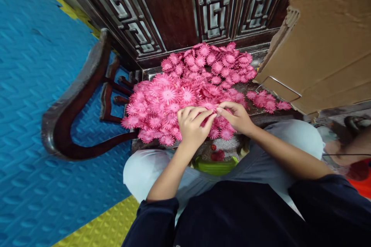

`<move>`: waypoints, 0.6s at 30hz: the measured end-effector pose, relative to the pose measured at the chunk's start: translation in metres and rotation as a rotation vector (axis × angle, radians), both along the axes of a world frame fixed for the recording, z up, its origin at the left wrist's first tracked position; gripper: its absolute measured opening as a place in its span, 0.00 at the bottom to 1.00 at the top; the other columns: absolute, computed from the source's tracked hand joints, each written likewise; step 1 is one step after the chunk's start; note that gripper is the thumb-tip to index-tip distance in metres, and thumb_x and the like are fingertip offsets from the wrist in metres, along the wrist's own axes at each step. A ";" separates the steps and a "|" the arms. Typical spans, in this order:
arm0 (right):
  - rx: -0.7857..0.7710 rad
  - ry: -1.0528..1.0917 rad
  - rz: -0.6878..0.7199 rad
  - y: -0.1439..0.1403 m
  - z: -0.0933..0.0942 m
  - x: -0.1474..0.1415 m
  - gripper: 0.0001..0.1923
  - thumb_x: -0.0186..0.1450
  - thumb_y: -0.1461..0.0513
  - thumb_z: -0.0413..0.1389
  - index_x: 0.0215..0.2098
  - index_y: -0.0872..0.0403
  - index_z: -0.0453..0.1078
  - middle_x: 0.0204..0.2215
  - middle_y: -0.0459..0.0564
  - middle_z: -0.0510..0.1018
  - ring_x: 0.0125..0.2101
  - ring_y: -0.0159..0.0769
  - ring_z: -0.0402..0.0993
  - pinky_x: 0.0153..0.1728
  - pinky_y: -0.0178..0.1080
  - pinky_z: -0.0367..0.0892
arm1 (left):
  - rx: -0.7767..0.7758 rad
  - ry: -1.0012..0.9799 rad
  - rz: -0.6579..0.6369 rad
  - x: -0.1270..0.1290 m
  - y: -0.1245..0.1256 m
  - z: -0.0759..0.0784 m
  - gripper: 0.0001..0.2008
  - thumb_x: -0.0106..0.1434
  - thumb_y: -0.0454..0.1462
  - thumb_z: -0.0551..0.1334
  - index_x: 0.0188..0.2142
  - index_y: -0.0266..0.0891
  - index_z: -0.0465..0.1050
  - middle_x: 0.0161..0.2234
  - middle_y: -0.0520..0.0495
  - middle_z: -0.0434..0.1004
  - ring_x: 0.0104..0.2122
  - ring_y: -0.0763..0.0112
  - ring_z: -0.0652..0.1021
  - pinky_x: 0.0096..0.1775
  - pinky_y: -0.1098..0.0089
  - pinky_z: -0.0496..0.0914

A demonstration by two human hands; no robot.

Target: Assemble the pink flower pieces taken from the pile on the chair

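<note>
on the dark wooden chair seat (145, 74) in front of you sits a heap of pink fabric flowers (188, 85), daisy-like, thin layered petals, paler centres, a few strays spilling right toward the cardboard box (327, 46). your left hand (193, 123) and right hand (236, 115) rest on the near edge of the heap, fingertips meeting, both pinched on a flower between them, though the piece itself is mostly hidden. a green container (216, 166) sits between your knees. blue foam mat (34, 85) lies to the left. no readable writing anywhere.
</note>
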State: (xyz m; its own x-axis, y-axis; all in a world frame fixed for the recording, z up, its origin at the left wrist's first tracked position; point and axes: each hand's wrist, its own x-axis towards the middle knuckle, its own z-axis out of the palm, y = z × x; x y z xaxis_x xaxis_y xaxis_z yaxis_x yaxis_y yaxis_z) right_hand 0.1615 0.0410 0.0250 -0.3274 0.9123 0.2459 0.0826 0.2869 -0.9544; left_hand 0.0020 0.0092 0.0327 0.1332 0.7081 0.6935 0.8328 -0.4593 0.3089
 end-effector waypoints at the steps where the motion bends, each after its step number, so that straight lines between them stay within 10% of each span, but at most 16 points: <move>1: 0.000 0.000 0.002 0.000 0.000 0.000 0.10 0.62 0.61 0.54 0.24 0.55 0.69 0.22 0.45 0.73 0.26 0.29 0.68 0.33 0.34 0.65 | 0.006 0.011 -0.002 0.000 0.000 0.000 0.03 0.55 0.40 0.66 0.31 0.45 0.77 0.29 0.53 0.79 0.33 0.69 0.72 0.38 0.64 0.59; 8: -0.026 -0.022 -0.036 -0.003 0.001 -0.001 0.13 0.62 0.58 0.55 0.22 0.55 0.67 0.20 0.45 0.72 0.24 0.29 0.67 0.30 0.34 0.64 | 0.137 0.070 -0.010 0.001 0.000 -0.004 0.02 0.55 0.37 0.65 0.30 0.45 0.75 0.28 0.53 0.80 0.32 0.66 0.72 0.37 0.62 0.57; 18: -0.006 -0.061 -0.089 -0.008 0.003 -0.003 0.12 0.61 0.59 0.53 0.21 0.55 0.63 0.18 0.43 0.66 0.22 0.28 0.60 0.27 0.34 0.60 | -0.062 -0.135 -0.023 0.004 0.000 -0.006 0.03 0.56 0.35 0.62 0.26 0.43 0.74 0.26 0.52 0.77 0.29 0.70 0.73 0.35 0.64 0.59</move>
State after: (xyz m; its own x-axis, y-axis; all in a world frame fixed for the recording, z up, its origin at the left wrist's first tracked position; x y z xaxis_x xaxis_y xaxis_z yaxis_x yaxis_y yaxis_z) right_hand 0.1585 0.0326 0.0275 -0.2587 0.9401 0.2220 0.1655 0.2696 -0.9486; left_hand 0.0056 0.0087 0.0264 0.0583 0.7481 0.6610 0.7715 -0.4540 0.4458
